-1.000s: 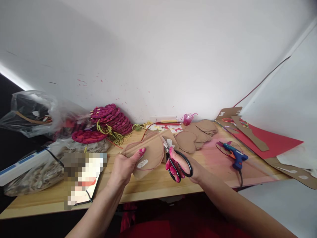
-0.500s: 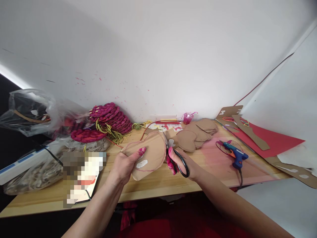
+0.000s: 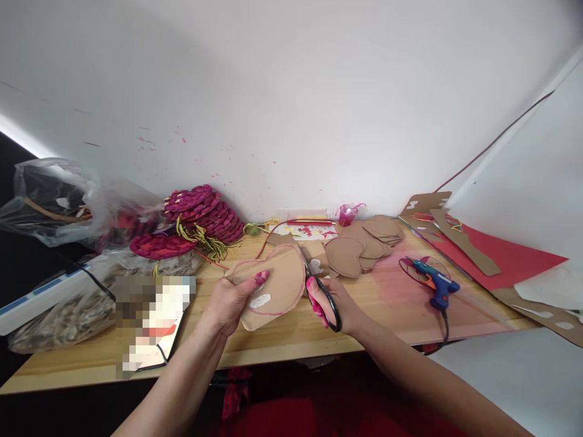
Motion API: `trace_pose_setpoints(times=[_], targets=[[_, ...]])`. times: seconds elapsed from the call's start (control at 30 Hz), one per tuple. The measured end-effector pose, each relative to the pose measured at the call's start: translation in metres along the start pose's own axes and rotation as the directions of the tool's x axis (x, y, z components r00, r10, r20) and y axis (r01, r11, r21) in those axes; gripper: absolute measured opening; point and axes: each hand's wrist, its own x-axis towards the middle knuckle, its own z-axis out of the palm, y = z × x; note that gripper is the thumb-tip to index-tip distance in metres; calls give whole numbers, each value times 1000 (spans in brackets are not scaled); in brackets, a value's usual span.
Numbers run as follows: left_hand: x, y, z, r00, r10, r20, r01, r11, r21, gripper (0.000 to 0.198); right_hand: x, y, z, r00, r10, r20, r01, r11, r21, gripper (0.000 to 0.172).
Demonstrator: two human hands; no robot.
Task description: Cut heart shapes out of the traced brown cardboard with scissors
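My left hand [image 3: 233, 300] grips a piece of brown cardboard [image 3: 277, 279] by its left side, thumb on top. A pink heart outline is drawn on the cardboard, and a torn white patch shows near my thumb. In my right hand [image 3: 339, 306] is a pair of black-handled scissors [image 3: 336, 315], its blades at the cardboard's right edge along the pink line. Pink stains cover my fingertips. Just beyond the scissors lies a cardboard scrap [image 3: 316, 258] with a white patch. A pile of cut cardboard hearts [image 3: 344, 255] rests to the right of it.
On the right lie a blue glue gun [image 3: 437, 285], red paper [image 3: 514, 249] and cardboard strips [image 3: 469, 246]. A pink-stained cup [image 3: 348, 215] stands by the wall. Stacked magenta braided pieces [image 3: 204, 209] and plastic bags [image 3: 54, 200] fill the left, near a blurred lit screen [image 3: 157, 325].
The scissor handles have come closer together and sit slightly lower. The cardboard stays nearly in place in my left hand. The camera view has shifted slightly.
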Motion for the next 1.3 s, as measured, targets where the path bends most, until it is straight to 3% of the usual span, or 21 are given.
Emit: trace_pose_setpoints(times=[0.37,0.5,0.87,1.13,1.3], targets=[[1,-4,-12,989,-135,57,134,991,9,51,3,-2,-2,997,58,49,-57,998,-21,62],[0,-1,-13,991,-123,60,122,992,25,50,4,0,-9,997,51,59,-44,992,-119,57],[14,12,-26,981,-177,80,162,972,171,56,3,2,-4,997,76,6,-75,991,-111,56],[19,15,-30,978,-198,64,179,957,229,59,7,4,-12,997,66,34,-56,968,-244,58],[23,22,-35,986,-161,51,145,962,230,58,13,3,-14,995,97,20,-92,981,-173,58]])
